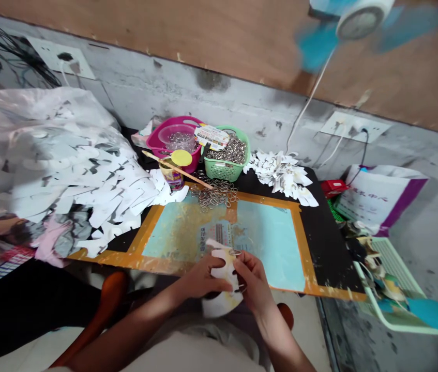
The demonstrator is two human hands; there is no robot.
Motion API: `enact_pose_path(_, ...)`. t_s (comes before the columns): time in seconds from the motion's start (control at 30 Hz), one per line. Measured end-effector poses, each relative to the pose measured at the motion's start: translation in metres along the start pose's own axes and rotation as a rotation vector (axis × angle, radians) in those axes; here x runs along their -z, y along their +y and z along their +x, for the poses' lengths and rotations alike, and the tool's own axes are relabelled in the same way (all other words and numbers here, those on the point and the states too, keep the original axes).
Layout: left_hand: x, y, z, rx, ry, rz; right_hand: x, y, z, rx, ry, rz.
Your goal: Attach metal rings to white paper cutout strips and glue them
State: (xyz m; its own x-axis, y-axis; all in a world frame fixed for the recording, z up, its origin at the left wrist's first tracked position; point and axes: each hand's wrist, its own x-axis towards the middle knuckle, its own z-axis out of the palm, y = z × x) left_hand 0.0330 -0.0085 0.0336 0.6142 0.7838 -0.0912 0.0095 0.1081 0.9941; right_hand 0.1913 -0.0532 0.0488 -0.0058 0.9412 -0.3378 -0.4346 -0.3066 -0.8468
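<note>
Black table [331, 248], green basket [222, 170] of metal rings [226, 151], pink basket [156, 140], hands [201, 279] [252, 284] holding cutout [219, 305]

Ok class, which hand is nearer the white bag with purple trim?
The right hand is nearer; the white bag with purple trim lies up and to its right. The left hand sits farther off, beyond the white paper cut-out both hold.
</note>
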Motion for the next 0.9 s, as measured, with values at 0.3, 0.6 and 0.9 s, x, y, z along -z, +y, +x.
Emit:
enact_pose_path(0.3, -0.004, -0.002, 0.005, 0.138, 0.305, -0.368, 0.018, -0.006, 0.008, 0.371, -0.089, -0.437)
enact_pose_path(0.6, -0.006, -0.002, 0.009, 0.069, 0.536, -0.294, 0.005, 0.012, 0.016, 0.381, 0.138, -0.270)
enact_pose_path(0.9, -0.018, -0.014, 0.006, 0.081, 0.546, -0.429, 0.001, 0.026, 0.019, 0.522, 0.324, -0.577)
